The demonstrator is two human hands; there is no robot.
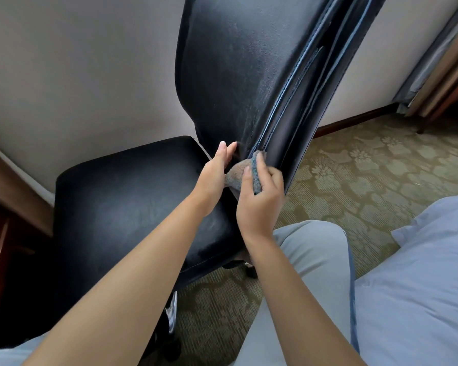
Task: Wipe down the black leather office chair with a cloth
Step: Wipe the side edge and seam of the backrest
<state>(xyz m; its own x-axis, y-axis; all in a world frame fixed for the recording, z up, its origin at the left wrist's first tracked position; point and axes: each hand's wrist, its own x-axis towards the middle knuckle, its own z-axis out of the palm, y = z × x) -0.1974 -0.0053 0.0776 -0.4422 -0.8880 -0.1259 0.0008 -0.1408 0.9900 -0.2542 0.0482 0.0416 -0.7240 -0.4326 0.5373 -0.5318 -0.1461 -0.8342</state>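
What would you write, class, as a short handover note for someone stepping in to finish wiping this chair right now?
Left hand: open, straight fingers resting against the lower backrest.
Right hand: grips the folded cloth, pressing its edge into the stitched seam at the backrest's base.
Done: cannot be judged; faint streaks show on the backrest panel.
Left: follow the seam upward, then the side edge; the seat shows a dull haze and probably needs a pass.
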